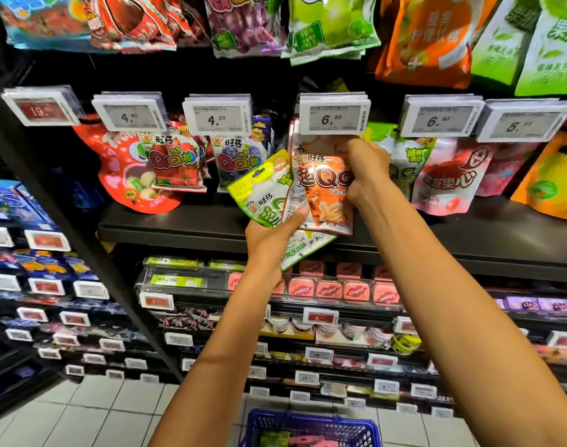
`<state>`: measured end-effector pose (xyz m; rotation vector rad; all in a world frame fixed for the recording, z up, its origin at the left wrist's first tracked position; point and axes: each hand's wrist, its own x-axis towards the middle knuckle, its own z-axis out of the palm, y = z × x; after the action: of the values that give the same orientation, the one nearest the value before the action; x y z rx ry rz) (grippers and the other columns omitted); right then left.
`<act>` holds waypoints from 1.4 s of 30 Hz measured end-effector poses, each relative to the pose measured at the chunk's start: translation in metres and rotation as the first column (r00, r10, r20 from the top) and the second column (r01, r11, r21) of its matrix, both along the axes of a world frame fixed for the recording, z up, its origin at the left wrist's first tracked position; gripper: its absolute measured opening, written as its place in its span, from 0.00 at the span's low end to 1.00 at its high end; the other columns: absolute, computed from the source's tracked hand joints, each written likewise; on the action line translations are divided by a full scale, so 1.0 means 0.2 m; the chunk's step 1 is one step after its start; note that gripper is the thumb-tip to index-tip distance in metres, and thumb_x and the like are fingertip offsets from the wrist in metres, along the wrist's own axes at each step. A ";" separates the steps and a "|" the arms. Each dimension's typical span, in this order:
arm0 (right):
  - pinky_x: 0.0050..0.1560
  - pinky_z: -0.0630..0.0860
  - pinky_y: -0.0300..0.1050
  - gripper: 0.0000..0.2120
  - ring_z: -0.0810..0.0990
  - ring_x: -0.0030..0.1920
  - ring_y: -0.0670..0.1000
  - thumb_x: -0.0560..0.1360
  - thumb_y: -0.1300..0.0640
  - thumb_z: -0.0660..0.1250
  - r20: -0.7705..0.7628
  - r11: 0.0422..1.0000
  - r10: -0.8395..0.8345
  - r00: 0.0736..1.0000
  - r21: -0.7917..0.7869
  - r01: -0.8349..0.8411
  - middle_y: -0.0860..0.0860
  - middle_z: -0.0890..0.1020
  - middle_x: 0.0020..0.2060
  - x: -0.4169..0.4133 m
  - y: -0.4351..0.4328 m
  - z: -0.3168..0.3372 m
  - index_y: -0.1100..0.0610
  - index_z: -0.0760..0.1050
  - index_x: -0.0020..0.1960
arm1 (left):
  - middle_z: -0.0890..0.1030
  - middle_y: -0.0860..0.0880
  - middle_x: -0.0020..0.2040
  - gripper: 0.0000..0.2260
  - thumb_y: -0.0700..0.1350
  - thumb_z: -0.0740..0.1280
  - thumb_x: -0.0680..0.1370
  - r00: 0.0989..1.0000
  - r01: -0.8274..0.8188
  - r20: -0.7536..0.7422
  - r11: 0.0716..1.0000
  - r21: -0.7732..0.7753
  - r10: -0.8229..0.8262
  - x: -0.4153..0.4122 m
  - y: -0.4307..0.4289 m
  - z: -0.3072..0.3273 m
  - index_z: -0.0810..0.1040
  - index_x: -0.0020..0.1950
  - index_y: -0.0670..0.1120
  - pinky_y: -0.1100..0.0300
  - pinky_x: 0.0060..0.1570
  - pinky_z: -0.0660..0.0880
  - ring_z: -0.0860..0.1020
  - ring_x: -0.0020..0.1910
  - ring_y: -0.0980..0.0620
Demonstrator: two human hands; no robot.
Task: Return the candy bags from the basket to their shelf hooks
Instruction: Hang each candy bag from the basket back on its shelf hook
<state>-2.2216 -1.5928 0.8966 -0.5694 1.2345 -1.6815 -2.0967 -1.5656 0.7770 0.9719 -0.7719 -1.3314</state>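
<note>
Gripping the right edge of an orange cola candy bag [320,188], the right hand [367,171] holds it upright against the hook row, its fingers curled round the packet. The bag's top sits just under the 6.50 price tag [333,116]; whether its hole is on the hook cannot be told.

The left hand [270,241] is lower and just beside it. It holds a green candy bag [262,191] tilted to the left, with a second pale green bag [308,245] sticking out beneath. The thumb presses on the front of these packets and the other fingers are hidden behind them. The green bag overlaps the orange one's left edge.

Strawberry bags [175,162] and grape bags [240,159] hang to the left, and a pink bag [450,175] hangs to the right. At the bottom of the view stands a blue basket [308,416] on the tiled floor [98,411], with green and pink packets inside it.
</note>
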 end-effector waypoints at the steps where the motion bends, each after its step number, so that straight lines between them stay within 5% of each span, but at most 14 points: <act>1: 0.29 0.79 0.41 0.09 0.79 0.26 0.51 0.71 0.70 0.67 -0.006 1.000 0.004 1.000 0.006 -0.004 0.55 0.82 0.34 0.00 -0.01 0.00 0.56 0.75 0.39 | 0.86 0.48 0.52 0.21 0.39 0.80 0.66 1.000 -0.002 -0.001 1.000 0.003 0.002 0.00 -0.01 0.00 0.81 0.58 0.45 0.45 0.57 0.79 0.84 0.52 0.49; 9: 0.26 0.77 0.38 0.10 0.80 0.24 0.49 0.73 0.69 0.65 -0.027 0.996 0.071 0.997 0.054 -0.069 0.55 0.83 0.37 -0.04 -0.03 -0.01 0.58 0.76 0.51 | 0.85 0.48 0.54 0.21 0.40 0.80 0.67 1.000 0.023 -0.014 1.000 -0.015 -0.023 -0.01 -0.05 -0.06 0.80 0.58 0.47 0.45 0.59 0.78 0.83 0.54 0.49; 13: 0.31 0.75 0.40 0.10 0.78 0.30 0.51 0.73 0.70 0.63 -0.153 1.000 0.011 0.988 -0.008 -0.013 0.55 0.82 0.36 -0.02 -0.05 -0.04 0.55 0.76 0.42 | 0.85 0.48 0.54 0.23 0.42 0.81 0.65 1.000 0.018 -0.005 1.000 0.006 -0.018 0.01 -0.08 -0.07 0.80 0.59 0.46 0.45 0.58 0.78 0.84 0.54 0.48; 23: 0.50 0.80 0.63 0.10 0.84 0.47 0.60 0.72 0.67 0.68 -0.371 0.998 -0.055 0.927 0.019 0.067 0.57 0.85 0.44 -0.03 -0.13 -0.09 0.54 0.78 0.38 | 0.87 0.50 0.49 0.20 0.41 0.80 0.66 0.999 0.028 0.027 1.000 0.011 -0.028 0.04 -0.14 -0.07 0.82 0.55 0.46 0.53 0.49 0.82 0.85 0.50 0.50; 27: 0.43 0.80 0.51 0.14 0.80 0.39 0.48 0.67 0.66 0.73 -0.435 0.959 -0.279 0.856 -0.174 0.224 0.51 0.82 0.43 0.03 -0.05 -0.17 0.52 0.74 0.46 | 0.87 0.50 0.48 0.18 0.40 0.80 0.66 0.999 -0.006 0.044 1.000 0.005 0.006 0.03 -0.13 -0.07 0.82 0.53 0.47 0.53 0.50 0.82 0.85 0.49 0.51; 30: 0.58 0.71 0.46 0.28 0.73 0.55 0.49 0.65 0.57 0.78 -0.535 0.835 -0.547 0.644 -0.400 0.378 0.54 0.73 0.57 0.08 0.06 -0.32 0.56 0.71 0.61 | 0.86 0.49 0.49 0.18 0.40 0.80 0.66 0.997 -0.041 0.062 0.999 0.007 0.041 -0.01 -0.10 -0.07 0.83 0.53 0.46 0.55 0.48 0.82 0.85 0.49 0.52; 34: 0.63 0.63 0.38 0.20 0.67 0.63 0.51 0.69 0.44 0.75 -0.770 0.876 -0.473 0.429 -0.462 0.139 0.54 0.71 0.63 0.08 0.11 -0.50 0.50 0.81 0.57 | 0.86 0.52 0.45 0.17 0.37 0.80 0.66 0.995 -0.095 0.043 0.995 0.010 0.095 -0.05 -0.09 -0.07 0.83 0.53 0.45 0.63 0.38 0.80 0.85 0.45 0.54; 42: 0.59 0.62 0.32 0.16 0.69 0.61 0.55 0.69 0.51 0.77 -0.814 0.926 -0.364 0.452 -0.370 0.078 0.53 0.72 0.61 0.02 -0.03 -0.52 0.54 0.81 0.55 | 0.85 0.54 0.42 0.16 0.37 0.80 0.65 0.974 -0.185 0.127 0.982 -0.033 0.188 -0.10 -0.14 -0.04 0.83 0.50 0.45 0.63 0.40 0.81 0.85 0.42 0.58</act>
<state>-2.2181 -1.5988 0.7919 -1.6874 1.8508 -1.8395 -2.1159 -1.5934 0.7687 1.0951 -0.7708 -1.1038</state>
